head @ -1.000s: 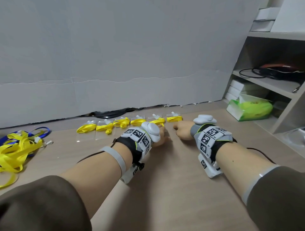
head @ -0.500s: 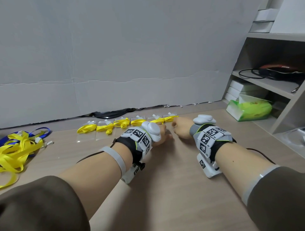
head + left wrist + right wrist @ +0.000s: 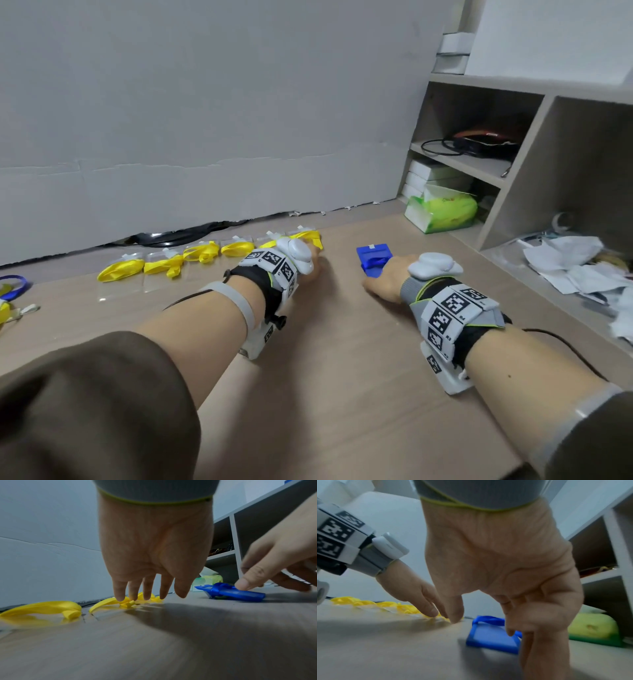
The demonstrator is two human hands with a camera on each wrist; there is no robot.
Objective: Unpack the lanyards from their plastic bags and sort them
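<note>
Along the back edge of the worktop (image 3: 335, 394), near the wall, we see a row of yellow lanyards (image 3: 202, 251), each seemingly inside its clear bag (image 3: 120, 291), so most unpacking looks not yet done. At the far left edge a few loose yellow and blue straps (image 3: 13, 284) lie apart from the row; we read those as already unpacked, though only a sliver shows.

The left hand (image 3: 310, 270) has its fingers (image 3: 120, 592) straight, tips down on the rightmost yellow lanyard (image 3: 126, 601), pressing rather than gripping. The right hand (image 3: 383, 284) is spread too, thumb and fingertips resting on a blue badge holder (image 3: 493, 637) with a blue strap, lying flat, well apart from the yellow row. Nothing is pinched in either grip. Whether the blue item sits in a bag we cannot tell; the wrist views are blurred.

We judge sorting barely started: a bagged row of yellows remains, and the blue one has no clear pile nearby.
</note>
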